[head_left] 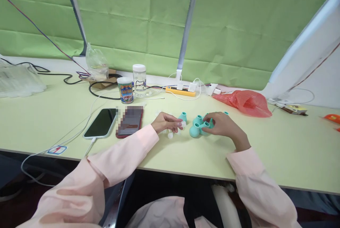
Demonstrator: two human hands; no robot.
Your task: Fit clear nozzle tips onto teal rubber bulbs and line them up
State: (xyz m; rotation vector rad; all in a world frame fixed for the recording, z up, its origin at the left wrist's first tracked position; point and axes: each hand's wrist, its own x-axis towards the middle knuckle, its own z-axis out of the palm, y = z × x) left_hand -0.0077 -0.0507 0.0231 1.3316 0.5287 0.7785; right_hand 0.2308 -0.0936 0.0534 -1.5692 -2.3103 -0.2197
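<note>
My left hand (pixel 168 123) is closed, pinching a small translucent white cap-like piece (pixel 183 124) between thumb and fingertips. More such white pieces (pixel 170 135) lie on the table under and beside this hand. A teal bulb-shaped piece with an open neck (pixel 183 116) stands just beyond its fingertips. To the right, several more teal bulb-shaped pieces (pixel 194 131) stand close together. Over that group is my right hand (pixel 219 124), its thumb and fingers curled round one of the teal pieces (pixel 211 123), which they partly hide.
Left of my hands lie a phone with a cable (pixel 101 123) and a red-edged phone (pixel 130 121). Behind stand a patterned cup (pixel 125 90), a clear jar (pixel 139 79) and a yellow power strip (pixel 181 91). A red plastic bag (pixel 243 102) lies at the back right.
</note>
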